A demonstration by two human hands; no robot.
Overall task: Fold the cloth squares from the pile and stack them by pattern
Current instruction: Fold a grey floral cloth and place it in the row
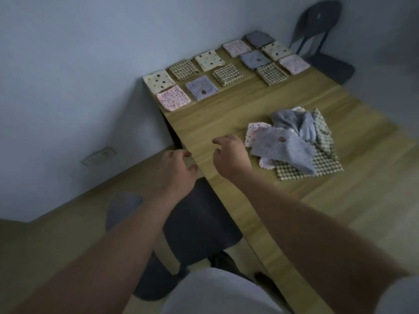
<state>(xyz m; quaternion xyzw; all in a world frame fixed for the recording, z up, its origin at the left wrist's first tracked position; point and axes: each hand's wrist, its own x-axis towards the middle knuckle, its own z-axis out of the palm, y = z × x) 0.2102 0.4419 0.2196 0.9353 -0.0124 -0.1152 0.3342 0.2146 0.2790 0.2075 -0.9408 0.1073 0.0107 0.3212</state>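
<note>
The pile (294, 141) of loose cloth squares lies crumpled on the pale, wood-grained bench (226, 114). Fuzzy grey-blue towelling sits on top, a pink dotted piece with a scalloped edge pokes out on the left, and brown-and-cream check lies flat underneath. Beyond the pile, by the wall, folded squares (201, 88) sit in two neat rows: cream with dots, check, pink and grey-blue.

The right hand (231, 155) hovers just left of the pile, fingers loosely curled and holding nothing. The left hand (175, 171) is farther left, over the bench's edge, relaxed and empty too.

A dark round seat (199, 218) stands below that edge, and a black chair (322, 30) stands past the pile at the far end. Bare wood runs between the pile and the folded rows.
</note>
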